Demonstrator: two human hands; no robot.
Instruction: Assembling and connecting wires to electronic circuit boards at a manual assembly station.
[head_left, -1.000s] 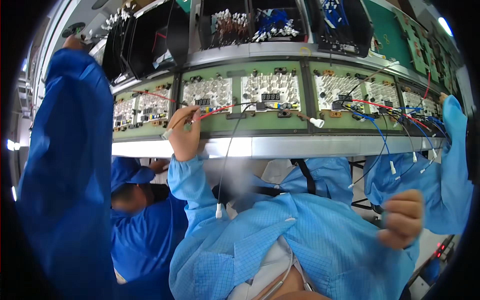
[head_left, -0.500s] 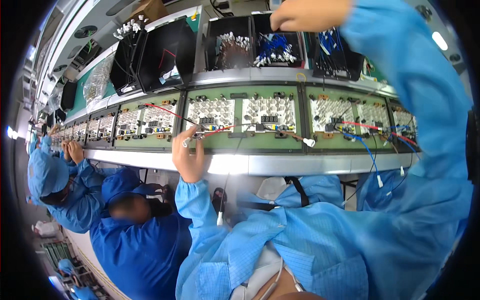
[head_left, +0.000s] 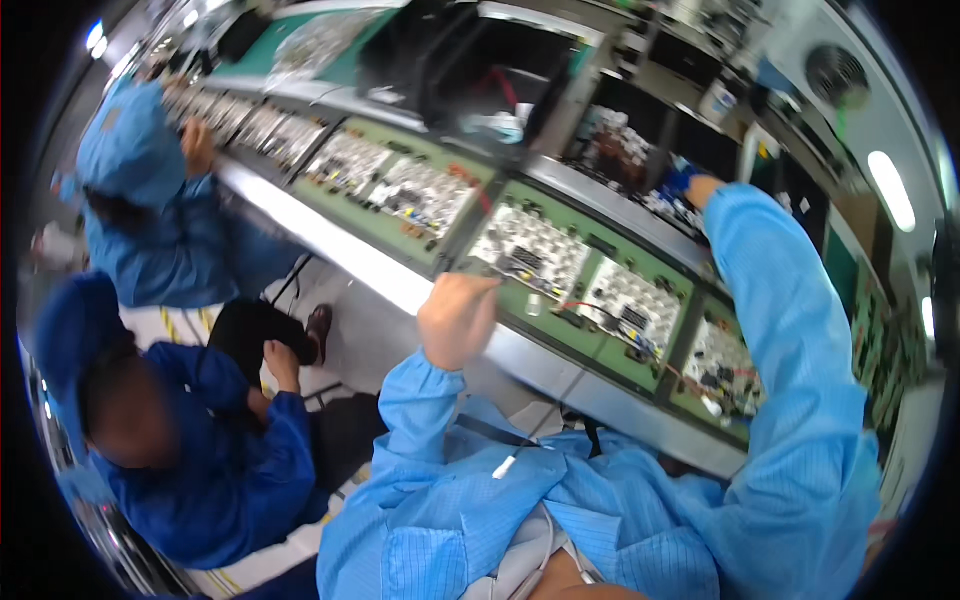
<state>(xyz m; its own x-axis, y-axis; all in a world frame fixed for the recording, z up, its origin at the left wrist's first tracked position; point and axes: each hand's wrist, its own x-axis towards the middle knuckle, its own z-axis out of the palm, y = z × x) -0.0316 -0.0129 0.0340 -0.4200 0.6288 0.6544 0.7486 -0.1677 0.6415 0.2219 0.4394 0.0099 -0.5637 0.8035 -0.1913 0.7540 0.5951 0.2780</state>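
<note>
My left hand [head_left: 458, 320] is closed, smeared by motion, at the near edge of a green carrier [head_left: 562, 336]. Whatever its fingers hold is hidden. Beside it, the carrier bears a white circuit board [head_left: 528, 250] with a dark display, and a second such board [head_left: 632, 308] lies to the right. A loose white connector [head_left: 535, 304] rests by the first board. My right hand [head_left: 704, 190] reaches into a black bin of blue wires [head_left: 668, 204] with white connectors; its fingers are blurred and partly covered, so their grip does not show.
Another black bin holds brown wires [head_left: 612, 148]. More boards [head_left: 345, 160] run along the line to the left. A dark lead with a white connector [head_left: 504, 467] hangs over the metal rail [head_left: 350, 255]. Two people in blue workwear [head_left: 190, 230] sit at the left.
The view has turned, tilting the line down to the right. My right hand has come down into the blue-wire bin. My left hand, earlier at a red wire on the board, has curled at the carrier's edge.
</note>
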